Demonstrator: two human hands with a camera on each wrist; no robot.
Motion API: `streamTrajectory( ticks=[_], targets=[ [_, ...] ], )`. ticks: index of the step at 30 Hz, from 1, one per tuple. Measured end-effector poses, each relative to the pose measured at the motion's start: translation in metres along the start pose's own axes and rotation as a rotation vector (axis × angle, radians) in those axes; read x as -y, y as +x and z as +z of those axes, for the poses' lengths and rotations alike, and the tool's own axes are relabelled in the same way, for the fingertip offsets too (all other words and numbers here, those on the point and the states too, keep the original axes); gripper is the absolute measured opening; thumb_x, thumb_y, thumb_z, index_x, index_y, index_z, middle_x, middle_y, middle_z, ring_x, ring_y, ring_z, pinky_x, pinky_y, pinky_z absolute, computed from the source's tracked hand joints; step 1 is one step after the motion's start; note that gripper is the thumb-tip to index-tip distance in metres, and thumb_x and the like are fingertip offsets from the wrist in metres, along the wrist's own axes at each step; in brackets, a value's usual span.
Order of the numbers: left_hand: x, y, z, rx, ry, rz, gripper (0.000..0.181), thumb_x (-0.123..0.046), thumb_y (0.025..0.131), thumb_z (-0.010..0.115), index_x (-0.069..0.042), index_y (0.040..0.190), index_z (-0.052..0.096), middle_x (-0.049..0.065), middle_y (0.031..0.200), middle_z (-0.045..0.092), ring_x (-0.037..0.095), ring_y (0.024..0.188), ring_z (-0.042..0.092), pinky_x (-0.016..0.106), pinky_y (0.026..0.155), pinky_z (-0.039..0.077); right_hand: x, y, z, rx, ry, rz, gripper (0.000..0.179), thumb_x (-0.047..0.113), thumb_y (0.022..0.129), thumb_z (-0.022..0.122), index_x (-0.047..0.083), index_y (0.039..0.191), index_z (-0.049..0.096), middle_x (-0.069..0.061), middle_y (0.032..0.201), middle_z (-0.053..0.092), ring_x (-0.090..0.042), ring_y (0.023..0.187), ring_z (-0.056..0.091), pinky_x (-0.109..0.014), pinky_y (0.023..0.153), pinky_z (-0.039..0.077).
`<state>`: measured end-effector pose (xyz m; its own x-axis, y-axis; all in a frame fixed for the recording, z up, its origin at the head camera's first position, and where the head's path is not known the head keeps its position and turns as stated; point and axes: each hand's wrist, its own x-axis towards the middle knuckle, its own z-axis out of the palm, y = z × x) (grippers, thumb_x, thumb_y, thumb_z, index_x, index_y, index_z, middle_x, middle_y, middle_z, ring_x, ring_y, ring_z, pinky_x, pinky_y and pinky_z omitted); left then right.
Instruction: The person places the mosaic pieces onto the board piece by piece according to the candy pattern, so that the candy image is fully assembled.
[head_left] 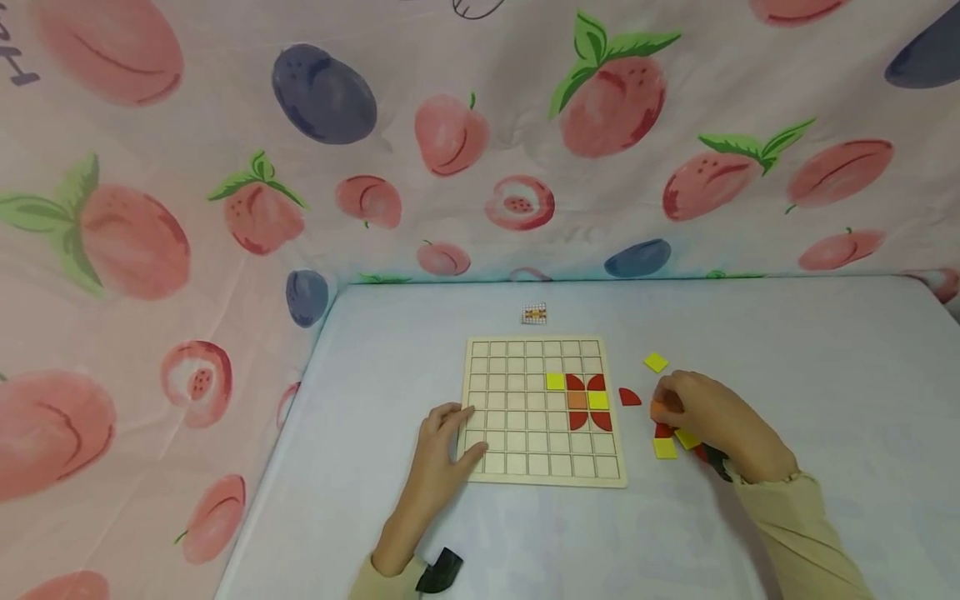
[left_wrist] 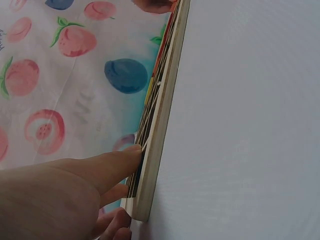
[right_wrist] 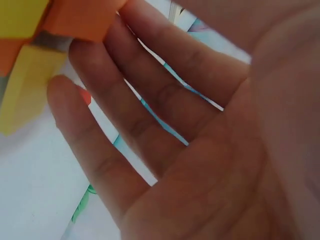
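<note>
I can't tell whether this is a home or a studio; around me, a fruit-printed sheet (head_left: 465, 192) screens two sides of a pale bench (head_left: 547, 533) bearing a gridded board (head_left: 510, 425).

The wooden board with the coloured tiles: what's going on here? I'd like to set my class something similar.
A person's left hand touches the left edge of the wooden board. Their right hand is among loose pieces to the right, fingertips at an orange tile; whether it is pinched isn't clear. Seven pieces lie toward the board's right side: four red quarter-circles, two yellow squares and an orange square.
</note>
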<state>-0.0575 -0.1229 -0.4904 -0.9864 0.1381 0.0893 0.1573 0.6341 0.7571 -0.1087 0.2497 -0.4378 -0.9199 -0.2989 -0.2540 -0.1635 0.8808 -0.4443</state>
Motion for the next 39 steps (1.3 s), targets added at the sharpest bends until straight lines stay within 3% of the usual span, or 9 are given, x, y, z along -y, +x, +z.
streamTrajectory(
  ticks=[10,18,25,32,39],
  targets=[
    [0.0,0.0,0.0,-0.002,0.0,0.009,0.053,-0.018,0.088,0.076,-0.003,0.135,0.058,0.016,0.139,0.048,0.036,0.131,0.043,0.054,0.106,0.04,0.001,-0.001,0.003,-0.06,0.1,-0.005,0.013,0.01,0.085,0.078,0.006,0.083,0.066,-0.001,0.079,0.06,-0.015,0.07,0.054,-0.029,0.063,0.049],
    [0.002,0.0,0.0,-0.007,0.008,0.012,0.053,-0.019,0.088,0.076,-0.004,0.135,0.059,0.015,0.138,0.048,0.035,0.131,0.043,0.053,0.106,0.04,0.003,-0.001,0.002,-0.067,0.147,0.036,0.013,0.01,0.086,0.076,0.002,0.093,0.069,-0.003,0.082,0.063,-0.017,0.073,0.056,-0.028,0.065,0.051],
    [0.002,0.001,0.0,-0.013,0.014,0.019,0.052,-0.018,0.088,0.077,-0.004,0.135,0.059,0.016,0.138,0.049,0.036,0.13,0.044,0.053,0.105,0.041,0.01,-0.003,-0.001,-0.069,0.168,-0.013,0.01,0.008,0.088,0.073,0.0,0.094,0.069,-0.003,0.08,0.063,-0.016,0.07,0.055,-0.027,0.061,0.05],
    [0.002,0.001,0.0,-0.008,0.01,0.012,0.053,-0.018,0.088,0.077,-0.003,0.135,0.059,0.016,0.138,0.049,0.036,0.13,0.044,0.053,0.105,0.041,0.032,0.005,0.001,-0.176,0.106,-0.104,0.016,0.008,0.084,0.077,0.002,0.098,0.075,-0.002,0.088,0.068,-0.017,0.078,0.056,-0.035,0.072,0.053],
    [0.001,0.0,0.0,-0.001,-0.004,0.005,0.053,-0.017,0.088,0.076,-0.003,0.135,0.059,0.016,0.138,0.048,0.035,0.13,0.043,0.053,0.105,0.041,0.051,0.017,0.009,-0.234,0.104,-0.193,0.013,0.006,0.084,0.076,0.004,0.097,0.076,-0.002,0.089,0.069,-0.016,0.08,0.061,-0.034,0.072,0.054]
  ],
)
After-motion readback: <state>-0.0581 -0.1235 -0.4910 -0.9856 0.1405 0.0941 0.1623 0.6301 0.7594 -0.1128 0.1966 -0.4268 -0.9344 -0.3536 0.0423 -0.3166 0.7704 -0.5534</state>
